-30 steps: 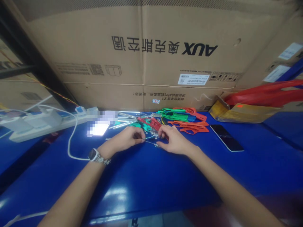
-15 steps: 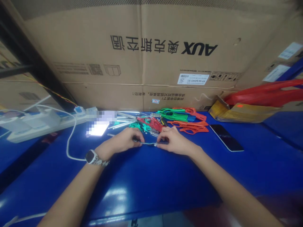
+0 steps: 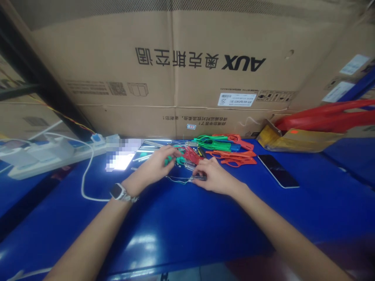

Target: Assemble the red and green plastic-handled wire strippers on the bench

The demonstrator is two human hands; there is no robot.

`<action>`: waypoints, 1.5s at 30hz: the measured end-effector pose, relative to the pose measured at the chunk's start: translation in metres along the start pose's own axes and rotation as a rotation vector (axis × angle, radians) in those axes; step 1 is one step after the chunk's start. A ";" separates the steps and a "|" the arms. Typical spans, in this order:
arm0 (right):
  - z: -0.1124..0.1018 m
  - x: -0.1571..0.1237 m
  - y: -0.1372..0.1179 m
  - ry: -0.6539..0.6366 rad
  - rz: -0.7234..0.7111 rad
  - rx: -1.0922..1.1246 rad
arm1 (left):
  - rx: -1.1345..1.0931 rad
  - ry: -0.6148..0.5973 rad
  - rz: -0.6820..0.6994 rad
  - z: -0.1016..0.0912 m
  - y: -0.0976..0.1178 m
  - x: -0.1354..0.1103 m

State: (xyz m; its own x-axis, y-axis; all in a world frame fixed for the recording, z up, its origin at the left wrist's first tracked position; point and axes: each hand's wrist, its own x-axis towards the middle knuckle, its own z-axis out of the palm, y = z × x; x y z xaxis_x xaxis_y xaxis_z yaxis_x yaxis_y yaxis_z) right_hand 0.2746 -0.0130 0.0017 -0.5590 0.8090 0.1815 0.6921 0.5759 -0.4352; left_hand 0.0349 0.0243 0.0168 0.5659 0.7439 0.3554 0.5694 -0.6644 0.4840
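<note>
My right hand pinches a small dark cylindrical part just above the blue table. Thin pale wires run from its left end toward my left hand's side. My left hand is bent over the small green plastic pieces, thumb and fingers curled around some of them. Its fingertips are partly hidden, and the exact piece in its grasp is hard to make out. Beyond both hands lie red plastic parts, shiny metal rods and clear-looking tubes.
Green scissor-like plastic parts and orange ones lie behind my right hand. A phone rests at right, near a yellow-taped carton with red plastic. A power strip and white cable are at left. Large cardboard boxes stand behind.
My left hand has let go of the left end of the wired part and moved up to the green pieces. The wires now sag in a loop. My right hand keeps its hold.
</note>
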 end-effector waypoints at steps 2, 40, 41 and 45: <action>-0.002 -0.002 0.001 0.078 0.047 -0.018 | 0.170 -0.003 0.104 0.001 0.004 0.015; 0.016 0.033 -0.006 0.038 -0.176 -0.127 | -0.035 -0.193 -0.134 -0.007 -0.012 -0.061; 0.016 0.032 -0.008 0.067 -0.167 -0.116 | -0.035 -0.191 -0.125 -0.005 -0.012 -0.061; 0.020 0.027 -0.021 0.151 -0.193 -0.089 | -0.042 -0.189 -0.091 -0.001 -0.013 -0.059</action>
State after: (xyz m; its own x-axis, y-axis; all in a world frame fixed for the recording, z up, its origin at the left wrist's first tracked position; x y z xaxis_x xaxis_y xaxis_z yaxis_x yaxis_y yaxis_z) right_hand 0.2358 -0.0057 -0.0018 -0.6144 0.6881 0.3862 0.6206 0.7236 -0.3021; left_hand -0.0067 -0.0112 -0.0098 0.6171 0.7717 0.1541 0.6004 -0.5883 0.5417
